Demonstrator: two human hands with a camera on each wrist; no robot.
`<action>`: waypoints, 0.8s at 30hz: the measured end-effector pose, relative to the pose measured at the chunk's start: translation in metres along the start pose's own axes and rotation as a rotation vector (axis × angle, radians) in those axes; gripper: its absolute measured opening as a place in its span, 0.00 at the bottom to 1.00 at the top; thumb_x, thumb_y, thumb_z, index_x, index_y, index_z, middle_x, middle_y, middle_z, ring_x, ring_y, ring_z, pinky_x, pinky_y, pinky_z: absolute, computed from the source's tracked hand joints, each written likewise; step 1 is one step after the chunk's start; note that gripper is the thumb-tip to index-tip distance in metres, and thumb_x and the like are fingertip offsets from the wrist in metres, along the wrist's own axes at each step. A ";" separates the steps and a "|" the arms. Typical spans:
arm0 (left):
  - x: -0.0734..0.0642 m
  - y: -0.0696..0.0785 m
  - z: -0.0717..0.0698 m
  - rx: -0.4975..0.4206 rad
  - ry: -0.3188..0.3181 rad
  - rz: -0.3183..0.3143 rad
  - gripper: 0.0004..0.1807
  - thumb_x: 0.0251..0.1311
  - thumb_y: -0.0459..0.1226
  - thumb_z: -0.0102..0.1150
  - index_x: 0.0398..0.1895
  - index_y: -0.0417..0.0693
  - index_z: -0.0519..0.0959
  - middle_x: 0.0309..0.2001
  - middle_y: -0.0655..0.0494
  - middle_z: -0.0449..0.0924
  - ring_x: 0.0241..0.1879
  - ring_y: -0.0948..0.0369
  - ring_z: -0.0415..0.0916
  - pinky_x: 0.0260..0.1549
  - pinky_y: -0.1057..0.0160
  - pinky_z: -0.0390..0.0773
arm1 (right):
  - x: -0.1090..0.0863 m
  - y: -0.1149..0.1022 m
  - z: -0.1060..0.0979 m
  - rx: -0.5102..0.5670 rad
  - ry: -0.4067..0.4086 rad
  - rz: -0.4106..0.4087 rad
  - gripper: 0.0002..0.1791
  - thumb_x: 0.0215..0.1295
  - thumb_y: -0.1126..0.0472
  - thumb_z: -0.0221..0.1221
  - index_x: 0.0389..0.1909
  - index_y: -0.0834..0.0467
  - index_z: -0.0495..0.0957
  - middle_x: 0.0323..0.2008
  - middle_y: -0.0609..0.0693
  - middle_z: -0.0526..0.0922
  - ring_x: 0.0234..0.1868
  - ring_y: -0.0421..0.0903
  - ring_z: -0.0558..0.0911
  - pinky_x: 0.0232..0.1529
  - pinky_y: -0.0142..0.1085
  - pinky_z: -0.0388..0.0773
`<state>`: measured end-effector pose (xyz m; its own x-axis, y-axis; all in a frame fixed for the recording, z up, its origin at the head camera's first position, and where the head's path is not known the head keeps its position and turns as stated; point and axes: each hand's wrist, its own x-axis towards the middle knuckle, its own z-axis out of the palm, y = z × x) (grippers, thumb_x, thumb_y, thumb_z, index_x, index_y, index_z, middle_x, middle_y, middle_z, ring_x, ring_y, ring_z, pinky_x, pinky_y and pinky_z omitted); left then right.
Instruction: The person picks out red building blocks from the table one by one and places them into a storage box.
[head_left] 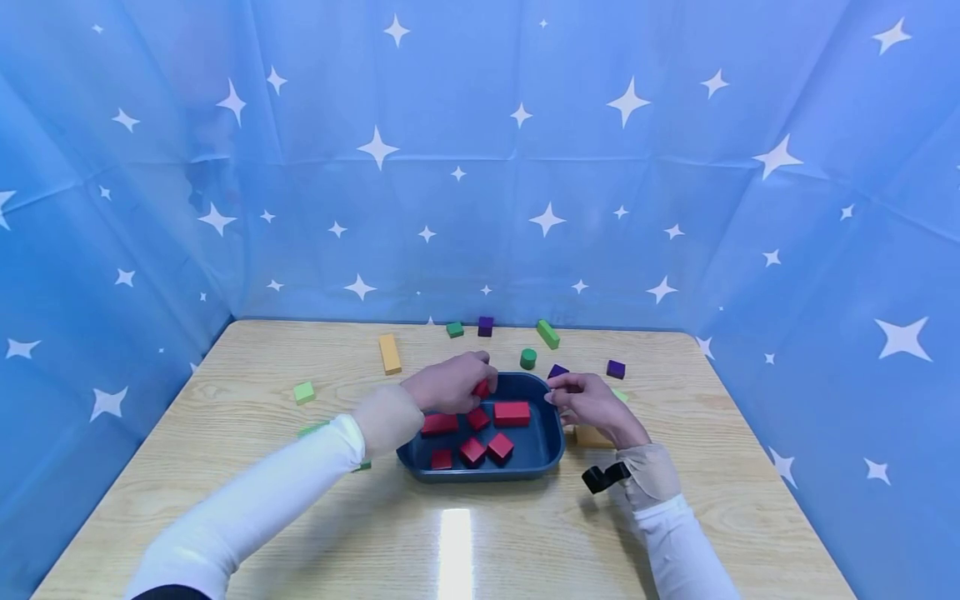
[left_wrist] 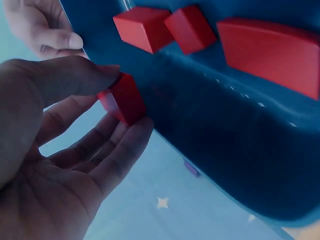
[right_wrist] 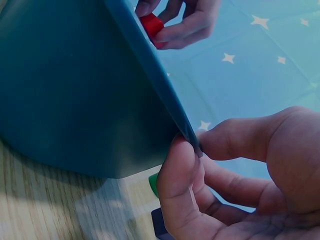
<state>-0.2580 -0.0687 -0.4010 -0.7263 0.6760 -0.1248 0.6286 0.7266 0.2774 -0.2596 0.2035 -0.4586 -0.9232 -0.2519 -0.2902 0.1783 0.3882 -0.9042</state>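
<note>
A dark blue tray (head_left: 537,457) holds several red blocks (head_left: 512,414), some long and some cube-shaped. Over its far side, my left hand (head_left: 454,382) pinches a red block (left_wrist: 126,99) between thumb and fingers, clear of the tray floor. The left wrist view shows that block right beside the tray's edge. At the tray's right end, my right hand (head_left: 594,407) pinches the rim between thumb and bent fingers, plain in the right wrist view. Part of the tray's left side is hidden behind the left forearm.
Behind the tray lie a green cylinder (head_left: 528,359), a dark green block (head_left: 454,330), purple blocks (head_left: 486,326) and a light green bar (head_left: 548,334). A yellow-orange bar (head_left: 390,354) and a light green block (head_left: 303,392) are to the left. Another orange block (head_left: 592,438) sits under the right hand.
</note>
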 end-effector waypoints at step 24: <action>0.038 0.053 0.034 0.070 -0.140 0.231 0.12 0.63 0.34 0.70 0.49 0.54 0.85 0.52 0.55 0.80 0.47 0.63 0.76 0.51 0.68 0.84 | 0.003 0.001 -0.001 -0.012 -0.016 -0.007 0.19 0.78 0.65 0.50 0.64 0.68 0.73 0.48 0.58 0.81 0.39 0.46 0.80 0.41 0.37 0.86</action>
<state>-0.2433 -0.0002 -0.4231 -0.5192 0.8315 -0.1978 0.7942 0.5548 0.2477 -0.2628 0.2043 -0.4597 -0.9188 -0.2692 -0.2886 0.1672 0.3969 -0.9025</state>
